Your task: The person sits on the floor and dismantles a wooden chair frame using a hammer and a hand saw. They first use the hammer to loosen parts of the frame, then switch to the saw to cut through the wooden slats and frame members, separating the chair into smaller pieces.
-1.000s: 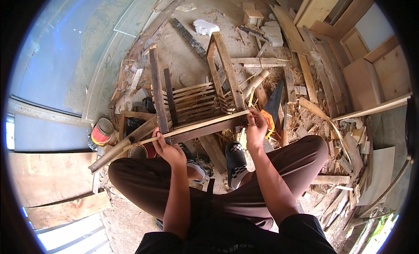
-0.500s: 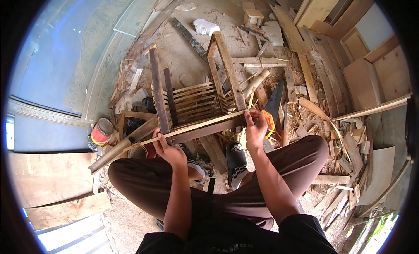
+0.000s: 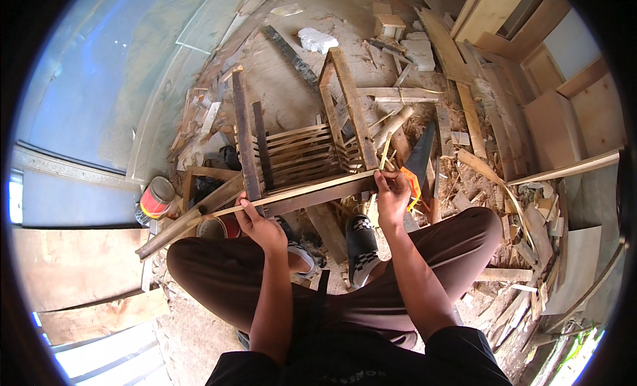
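A slatted wooden frame (image 3: 292,205) with dark legs, like a small stool or rack, lies on its side before my feet. Along its near rail runs a thin pale wooden strip (image 3: 312,188). My left hand (image 3: 263,232) pinches the strip between thumb and fingers by the frame's left corner, with the strip's end jutting out past it to the left. My right hand (image 3: 393,192) closes on the strip's other end at the right corner; its fingertips partly hide that end. Just beyond the right hand is a handsaw (image 3: 419,150) with an orange handle.
A red-banded can (image 3: 158,197) stands at the left, and another can (image 3: 219,227) is by my left knee. A long pole-like timber (image 3: 179,225) slants there. Wood scraps and shavings litter the right side. A white block (image 3: 317,40) lies far off; boards (image 3: 557,117) lean at right.
The whole view has shifted slightly. Both hands keep their places on the strip, which seems to lie a little closer along the rail at the right end.
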A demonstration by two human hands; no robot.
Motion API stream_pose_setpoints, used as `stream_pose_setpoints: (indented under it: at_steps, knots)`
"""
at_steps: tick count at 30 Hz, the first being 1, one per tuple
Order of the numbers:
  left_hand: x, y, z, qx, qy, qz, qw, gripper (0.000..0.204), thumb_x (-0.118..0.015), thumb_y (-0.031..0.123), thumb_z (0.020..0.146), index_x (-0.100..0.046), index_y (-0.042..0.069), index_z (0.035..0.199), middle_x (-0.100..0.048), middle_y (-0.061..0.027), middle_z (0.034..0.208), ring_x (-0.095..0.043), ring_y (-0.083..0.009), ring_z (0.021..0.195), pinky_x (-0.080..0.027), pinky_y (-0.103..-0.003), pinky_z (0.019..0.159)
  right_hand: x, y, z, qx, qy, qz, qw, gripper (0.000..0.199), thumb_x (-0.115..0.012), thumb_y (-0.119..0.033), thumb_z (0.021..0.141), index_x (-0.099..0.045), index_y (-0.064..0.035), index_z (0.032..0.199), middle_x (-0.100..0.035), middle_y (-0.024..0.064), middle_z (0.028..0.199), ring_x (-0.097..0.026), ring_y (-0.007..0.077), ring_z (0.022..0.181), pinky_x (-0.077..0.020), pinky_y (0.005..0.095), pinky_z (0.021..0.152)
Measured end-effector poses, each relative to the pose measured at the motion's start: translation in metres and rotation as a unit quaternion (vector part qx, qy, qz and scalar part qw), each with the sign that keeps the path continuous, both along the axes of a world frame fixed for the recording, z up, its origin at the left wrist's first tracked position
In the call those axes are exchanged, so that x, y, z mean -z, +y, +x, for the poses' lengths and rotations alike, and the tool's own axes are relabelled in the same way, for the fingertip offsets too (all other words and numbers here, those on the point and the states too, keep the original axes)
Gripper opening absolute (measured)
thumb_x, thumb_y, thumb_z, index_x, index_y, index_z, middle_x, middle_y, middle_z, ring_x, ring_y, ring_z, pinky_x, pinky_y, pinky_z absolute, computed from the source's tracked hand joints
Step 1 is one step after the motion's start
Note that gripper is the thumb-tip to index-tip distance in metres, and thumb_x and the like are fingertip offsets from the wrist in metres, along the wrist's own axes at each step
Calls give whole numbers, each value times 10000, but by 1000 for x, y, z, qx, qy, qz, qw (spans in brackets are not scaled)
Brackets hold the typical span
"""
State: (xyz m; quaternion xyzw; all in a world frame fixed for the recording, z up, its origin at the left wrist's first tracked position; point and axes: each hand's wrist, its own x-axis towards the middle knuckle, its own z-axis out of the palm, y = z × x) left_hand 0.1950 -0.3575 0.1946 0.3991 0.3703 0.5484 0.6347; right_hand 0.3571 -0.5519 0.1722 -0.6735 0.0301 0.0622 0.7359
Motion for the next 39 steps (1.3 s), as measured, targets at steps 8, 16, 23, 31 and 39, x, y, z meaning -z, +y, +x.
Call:
stream_pose_setpoints:
  at_steps: [8, 16, 23, 31, 39]
  knots:
    - [5, 0, -2, 12, -12, -16, 1000, 291, -550, 315, 1127, -631, 54, 1229, -650, -2, 1166, -599, -79, 1006, -501, -241, 817, 0, 0, 0, 22, 29, 7, 999, 118, -769, -86, 958, -666, -56, 907, -561, -62, 710, -454, 25, 600, -373, 223, 542]
    - [8, -1, 2, 1, -23, 7, 1000, 271, -492, 252, 1149, -634, 39, 1239, -655, -41, 1188, -603, -131, 1050, -479, -298, 936, 24, -5, 8, 13, -45, 19, 999, 102, -779, -26, 920, -678, -14, 924, -676, 29, 876, -586, 92, 855, -470, 272, 795]
    - [27, 4, -6, 27, -161, -13, 987, 377, -447, 367, 1118, -595, 42, 1240, -654, -92, 1225, -628, -202, 1150, -477, -371, 1005, 10, -4, 3, 14, -56, -20, 998, 107, -762, 1, 924, -658, -25, 916, -659, 32, 931, -598, 123, 907, -480, 296, 856]
    - [26, 0, -2, 1, -163, -15, 986, 309, -515, 276, 1058, -509, 41, 1258, -606, -147, 1320, -599, -234, 1215, -450, -407, 1072, 31, -13, 12, 10, -26, -23, 999, 79, -753, -19, 921, -674, -20, 928, -651, 44, 981, -580, 144, 948, -461, 321, 911]
    - [27, -2, 0, -10, -69, 1, 998, 336, -517, 92, 985, -553, 2, 1306, -602, -116, 1282, -599, -226, 1182, -446, -381, 1054, 34, -12, 14, 26, -6, -17, 1000, 82, -738, 8, 909, -663, -21, 893, -625, 30, 951, -562, 144, 892, -455, 301, 876]
